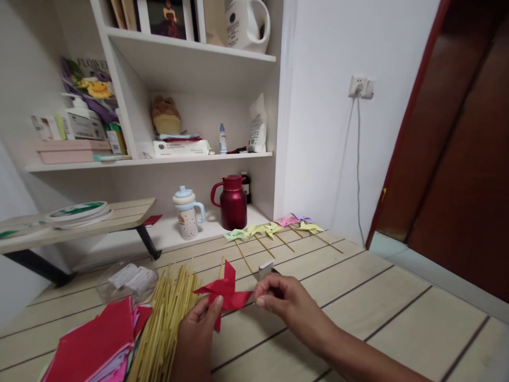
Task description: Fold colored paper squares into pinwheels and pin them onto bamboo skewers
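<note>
My left hand (196, 326) pinches a red paper pinwheel (225, 293) from below, thumb on its lower blade. My right hand (284, 302) touches the pinwheel's right blade with fingers pinched together; I cannot tell whether something small is between them. Both hands hover just above the wooden table (377, 307). A bundle of thin bamboo sticks (165, 323) lies left of my left hand. Beside it sits a stack of red and pink paper squares (95, 345).
Several finished pinwheels on sticks (274, 233) lie in a row at the table's far edge. A clear plastic box (127, 278), a small white object (265, 268), a red thermos (233, 201) and a cup (186, 212) stand behind. Shelves fill the back wall; a brown door is at right.
</note>
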A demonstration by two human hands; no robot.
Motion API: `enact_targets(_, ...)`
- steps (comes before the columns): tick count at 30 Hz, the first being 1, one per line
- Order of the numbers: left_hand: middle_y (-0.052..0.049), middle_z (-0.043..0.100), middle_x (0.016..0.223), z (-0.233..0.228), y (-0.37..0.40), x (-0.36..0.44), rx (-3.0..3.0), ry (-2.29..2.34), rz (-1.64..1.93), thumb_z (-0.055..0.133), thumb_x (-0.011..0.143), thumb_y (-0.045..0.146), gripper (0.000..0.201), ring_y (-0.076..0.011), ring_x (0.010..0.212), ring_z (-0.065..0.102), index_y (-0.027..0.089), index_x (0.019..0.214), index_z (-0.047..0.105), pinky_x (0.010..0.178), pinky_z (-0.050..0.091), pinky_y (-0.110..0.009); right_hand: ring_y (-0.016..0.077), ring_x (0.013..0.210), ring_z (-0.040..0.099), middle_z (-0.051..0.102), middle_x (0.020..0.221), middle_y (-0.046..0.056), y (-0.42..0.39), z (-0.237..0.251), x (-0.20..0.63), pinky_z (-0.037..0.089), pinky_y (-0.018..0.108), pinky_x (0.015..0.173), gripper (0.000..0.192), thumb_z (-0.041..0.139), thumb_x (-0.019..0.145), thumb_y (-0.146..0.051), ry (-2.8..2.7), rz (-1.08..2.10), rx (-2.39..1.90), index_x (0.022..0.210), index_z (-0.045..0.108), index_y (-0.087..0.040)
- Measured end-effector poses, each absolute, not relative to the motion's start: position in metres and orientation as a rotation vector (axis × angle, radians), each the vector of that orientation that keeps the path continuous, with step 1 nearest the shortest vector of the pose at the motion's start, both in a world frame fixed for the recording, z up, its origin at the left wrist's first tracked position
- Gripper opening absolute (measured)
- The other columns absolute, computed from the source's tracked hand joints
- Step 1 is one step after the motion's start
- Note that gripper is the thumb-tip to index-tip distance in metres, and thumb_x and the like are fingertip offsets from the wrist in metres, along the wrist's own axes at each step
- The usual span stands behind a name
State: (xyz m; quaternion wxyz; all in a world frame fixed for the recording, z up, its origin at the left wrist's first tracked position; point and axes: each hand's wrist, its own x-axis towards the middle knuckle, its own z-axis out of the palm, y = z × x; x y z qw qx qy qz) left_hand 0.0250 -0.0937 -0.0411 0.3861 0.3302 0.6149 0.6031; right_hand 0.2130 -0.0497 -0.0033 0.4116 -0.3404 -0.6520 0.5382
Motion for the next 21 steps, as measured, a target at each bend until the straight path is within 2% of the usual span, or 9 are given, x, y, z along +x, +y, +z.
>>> enact_targets(4,-0.001,0.071,0.066,-0.041,-0.089,0.025,0.868,1.613,1.543,0.076,0.053,0.055,0.039,-0.0253,0.076,0.067,0.021,0.072,0.071,0.068,0.051,-0.032,0.0143,0.064,0.049,0.057,0.066,-0.001,-0.048,-0.005,0.185,0.037,0.027,0.063,0.006,0.065,0.068,-0.022,-1.568,1.427,-0.761,0.07,0.064,-0.017)
enact_targets(9,-0.004,0.077,0.077,-0.044,-0.085,0.022,0.927,1.621,1.569,0.075,0.054,0.054,0.04,-0.0277,0.087,0.069,0.02,0.075,0.076,0.078,0.052,-0.032,0.0159,0.069,0.051,0.061,0.071,0.001,-0.048,-0.019,0.173,0.038,0.027,0.066,0.003,0.063,0.07,-0.017,-1.595,1.302,-0.751,0.07,0.067,-0.016)
enact_targets(15,-0.003,0.079,0.078,-0.041,-0.087,0.017,0.898,1.647,1.563,0.076,0.057,0.048,0.032,-0.0274,0.088,0.071,0.022,0.075,0.077,0.077,0.055,-0.031,0.0189,0.075,0.054,0.061,0.075,0.002,-0.043,-0.029,0.179,0.041,0.03,0.071,0.004,0.064,0.073,-0.018,-1.585,1.249,-0.778,0.072,0.068,-0.018)
enact_targets(18,-0.003,0.079,0.08,-0.041,-0.09,0.018,0.872,1.658,1.571,0.076,0.058,0.045,0.03,-0.0279,0.092,0.072,0.022,0.077,0.077,0.078,0.055,-0.031,0.0216,0.093,0.056,0.059,0.091,0.004,-0.037,-0.03,0.182,0.042,0.033,0.086,0.005,0.069,0.074,-0.023,-1.56,1.195,-0.763,0.071,0.07,-0.02)
enact_targets(21,-0.004,0.079,0.078,-0.044,-0.092,0.024,0.864,1.664,1.59,0.076,0.059,0.046,0.031,-0.0286,0.085,0.072,0.021,0.077,0.077,0.073,0.056,-0.033,0.0257,0.121,0.047,0.052,0.115,0.006,-0.033,-0.026,0.185,0.032,0.037,0.106,0.004,0.073,0.07,-0.024,-1.543,1.204,-0.744,0.069,0.072,-0.021)
